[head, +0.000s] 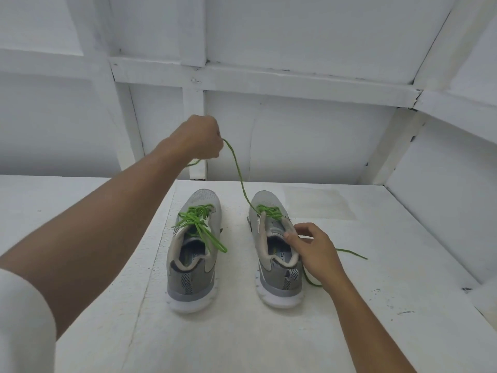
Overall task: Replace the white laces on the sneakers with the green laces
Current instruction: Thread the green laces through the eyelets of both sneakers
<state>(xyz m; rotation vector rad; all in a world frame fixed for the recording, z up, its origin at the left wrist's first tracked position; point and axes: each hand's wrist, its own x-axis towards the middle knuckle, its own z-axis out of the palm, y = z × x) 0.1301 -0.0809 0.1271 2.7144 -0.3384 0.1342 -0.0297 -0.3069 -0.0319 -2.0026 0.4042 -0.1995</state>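
Two grey sneakers stand side by side on a white table, toes pointing away from me. The left sneaker [193,254] carries a green lace tied in a bow [200,224]. The right sneaker [277,254] has a green lace [238,170] threaded through its eyelets. My left hand [197,138] is raised high above the shoes and grips one end of that lace, pulling it taut upward. My right hand [313,249] pinches the collar of the right sneaker by its right edge. The lace's other end [352,253] trails loose on the table to the right.
The white table [242,332] runs wide in front of me. A white panelled wall [295,135] with framing beams stands right behind the shoes, and a side wall [443,197] closes off the right.
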